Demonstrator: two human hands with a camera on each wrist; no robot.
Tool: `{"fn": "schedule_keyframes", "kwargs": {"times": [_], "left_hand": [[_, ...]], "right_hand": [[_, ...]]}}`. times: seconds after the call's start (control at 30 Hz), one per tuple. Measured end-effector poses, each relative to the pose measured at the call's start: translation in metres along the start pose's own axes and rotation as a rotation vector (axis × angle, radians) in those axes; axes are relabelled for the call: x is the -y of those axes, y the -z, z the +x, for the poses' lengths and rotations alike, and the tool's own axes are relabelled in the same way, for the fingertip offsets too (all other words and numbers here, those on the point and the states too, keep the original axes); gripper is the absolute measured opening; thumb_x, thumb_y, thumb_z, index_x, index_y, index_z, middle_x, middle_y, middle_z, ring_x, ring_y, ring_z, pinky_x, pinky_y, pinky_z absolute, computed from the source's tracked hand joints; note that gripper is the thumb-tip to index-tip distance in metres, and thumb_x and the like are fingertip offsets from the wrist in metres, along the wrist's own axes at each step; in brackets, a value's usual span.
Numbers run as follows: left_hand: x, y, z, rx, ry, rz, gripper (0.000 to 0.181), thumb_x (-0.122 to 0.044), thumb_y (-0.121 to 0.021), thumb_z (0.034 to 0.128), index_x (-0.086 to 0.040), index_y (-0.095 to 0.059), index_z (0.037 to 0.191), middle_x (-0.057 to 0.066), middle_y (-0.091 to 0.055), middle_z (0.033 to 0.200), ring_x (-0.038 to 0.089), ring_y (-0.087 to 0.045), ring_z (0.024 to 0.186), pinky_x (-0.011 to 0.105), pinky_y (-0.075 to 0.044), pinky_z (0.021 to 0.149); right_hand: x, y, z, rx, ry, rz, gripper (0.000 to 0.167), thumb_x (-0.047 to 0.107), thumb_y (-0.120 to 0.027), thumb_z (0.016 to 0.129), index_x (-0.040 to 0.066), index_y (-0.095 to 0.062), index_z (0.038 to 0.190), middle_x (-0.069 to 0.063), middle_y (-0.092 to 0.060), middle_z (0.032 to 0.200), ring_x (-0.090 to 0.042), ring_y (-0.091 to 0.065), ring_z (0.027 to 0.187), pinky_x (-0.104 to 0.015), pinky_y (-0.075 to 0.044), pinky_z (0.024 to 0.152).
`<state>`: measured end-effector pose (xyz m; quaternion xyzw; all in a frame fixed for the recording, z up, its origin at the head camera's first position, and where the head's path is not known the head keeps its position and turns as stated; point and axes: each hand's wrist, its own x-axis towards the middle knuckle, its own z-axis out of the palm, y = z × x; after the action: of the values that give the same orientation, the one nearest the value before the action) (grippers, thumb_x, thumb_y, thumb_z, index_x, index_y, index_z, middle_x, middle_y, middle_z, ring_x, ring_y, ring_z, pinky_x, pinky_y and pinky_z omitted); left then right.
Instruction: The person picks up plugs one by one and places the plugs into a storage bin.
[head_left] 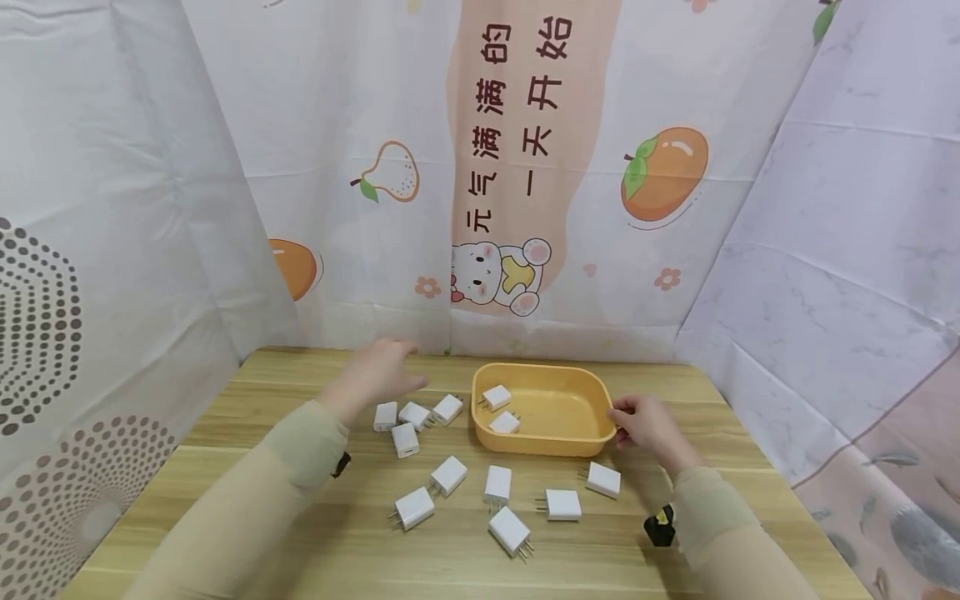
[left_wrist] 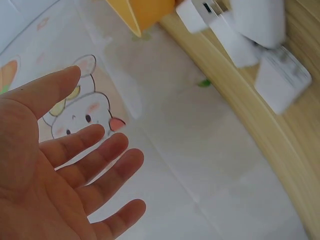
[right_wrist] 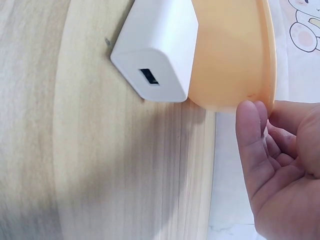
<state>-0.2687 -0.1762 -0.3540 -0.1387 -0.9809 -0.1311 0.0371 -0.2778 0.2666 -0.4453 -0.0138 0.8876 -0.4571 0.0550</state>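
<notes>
My left hand [head_left: 377, 372] hovers above the back left of the table, fingers spread and palm bare in the left wrist view. Below and beside it lie several white charger plugs, such as a plug [head_left: 386, 416] and another plug [head_left: 447, 409]. At the back middle stands a yellow plastic basket [head_left: 555, 447]. Two chargers lie inside its left end, one charger [head_left: 496, 397] behind the other charger [head_left: 505, 422]. My right hand [head_left: 645, 427] pinches the basket's right rim between thumb and fingers. Close to that hand, a charger [right_wrist: 160, 55] shows its USB port in the right wrist view.
More white chargers lie scattered in front of the basket, among them a charger [head_left: 563, 505] and a charger [head_left: 509, 532] with its prongs toward me. Printed curtains [head_left: 375, 275] hang behind and beside the wooden table [head_left: 442, 567].
</notes>
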Motion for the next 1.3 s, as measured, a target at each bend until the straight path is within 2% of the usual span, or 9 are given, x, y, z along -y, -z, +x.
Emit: {"fn": "schedule_keyframes", "kwargs": {"times": [0.2,0.33,0.7,0.9,1.3], "left_hand": [[0.019,0.003,-0.006,-0.01,0.008,0.049,0.062,-0.045,-0.073,0.089,-0.005,-0.062,0.136,0.016,-0.062,0.135,0.039,-0.058,0.124,0.056,-0.047,0.101],[0.027,0.002,-0.009,-0.017,0.002,0.067,0.06,-0.045,-0.072,0.0891,-0.006,-0.064,0.133,0.016,-0.063,0.133,0.039,-0.058,0.123,0.057,-0.047,0.099],[0.029,0.004,-0.012,0.002,0.004,0.043,0.059,-0.043,-0.073,0.0888,-0.005,-0.064,0.133,0.017,-0.063,0.133,0.04,-0.058,0.122,0.058,-0.047,0.099],[0.032,0.001,-0.011,0.048,0.036,-0.006,0.062,-0.041,-0.074,0.0877,-0.005,-0.061,0.136,0.016,-0.062,0.135,0.039,-0.058,0.122,0.058,-0.048,0.098],[0.044,-0.014,-0.008,0.106,0.046,0.033,0.063,-0.039,-0.079,0.0856,-0.005,-0.063,0.136,0.014,-0.063,0.135,0.039,-0.058,0.123,0.057,-0.047,0.1]], "right_hand": [[0.001,0.0,0.0,-0.001,-0.004,-0.001,0.026,0.005,-0.059,0.102,-0.015,-0.061,0.117,-0.019,-0.067,0.085,-0.02,-0.065,0.064,-0.038,-0.061,0.061],[0.001,0.001,0.0,0.002,-0.008,0.0,0.027,0.005,-0.058,0.102,-0.016,-0.06,0.119,-0.022,-0.067,0.087,-0.02,-0.065,0.063,-0.039,-0.061,0.062],[0.002,0.001,-0.001,-0.002,-0.017,0.004,0.027,0.005,-0.059,0.102,-0.016,-0.06,0.119,-0.023,-0.067,0.089,-0.02,-0.064,0.065,-0.039,-0.061,0.062],[0.003,0.001,-0.002,0.001,-0.012,-0.001,0.028,0.006,-0.059,0.103,-0.015,-0.06,0.12,-0.022,-0.067,0.09,-0.02,-0.064,0.065,-0.038,-0.061,0.062],[0.003,0.0,-0.001,0.005,-0.012,-0.003,0.026,0.006,-0.059,0.102,-0.015,-0.061,0.118,-0.021,-0.067,0.088,-0.02,-0.064,0.065,-0.038,-0.06,0.062]]}}
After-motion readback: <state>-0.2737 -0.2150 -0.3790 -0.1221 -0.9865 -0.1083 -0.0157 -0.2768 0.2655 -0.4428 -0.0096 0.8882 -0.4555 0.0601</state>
